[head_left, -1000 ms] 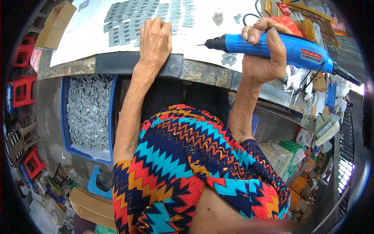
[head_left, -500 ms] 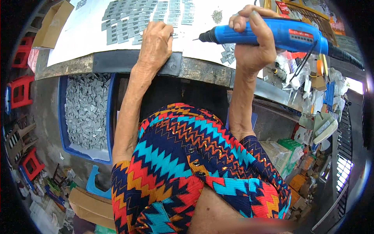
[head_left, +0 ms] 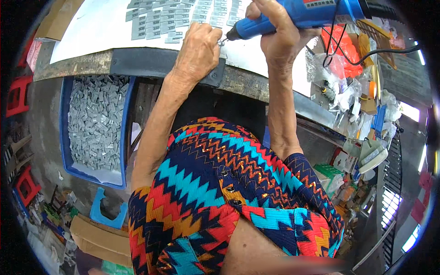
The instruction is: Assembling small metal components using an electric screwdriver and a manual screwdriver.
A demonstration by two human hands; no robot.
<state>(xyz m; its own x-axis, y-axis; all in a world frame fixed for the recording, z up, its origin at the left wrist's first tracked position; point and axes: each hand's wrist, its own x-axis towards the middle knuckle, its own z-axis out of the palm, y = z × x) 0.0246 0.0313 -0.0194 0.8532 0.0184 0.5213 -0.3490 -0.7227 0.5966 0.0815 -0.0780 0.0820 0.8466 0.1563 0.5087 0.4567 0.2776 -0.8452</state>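
Small metal part [head_left: 221, 42] sits pinched under the fingertips of the left hand [head_left: 198, 49] at the near edge of the desk [head_left: 137, 62]. Just right of it, the blue power screwdriver [head_left: 293, 16], gripped in the clenched right hand [head_left: 279, 39], lies roughly level with its long axis left-right, tip pointing left at the part. Rows of grey parts [head_left: 169, 20] lie beyond on the white sheet.

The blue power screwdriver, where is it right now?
In the head view, top right: the right hand grips the blue power screwdriver, its tip beside the left hand on the white worktop.
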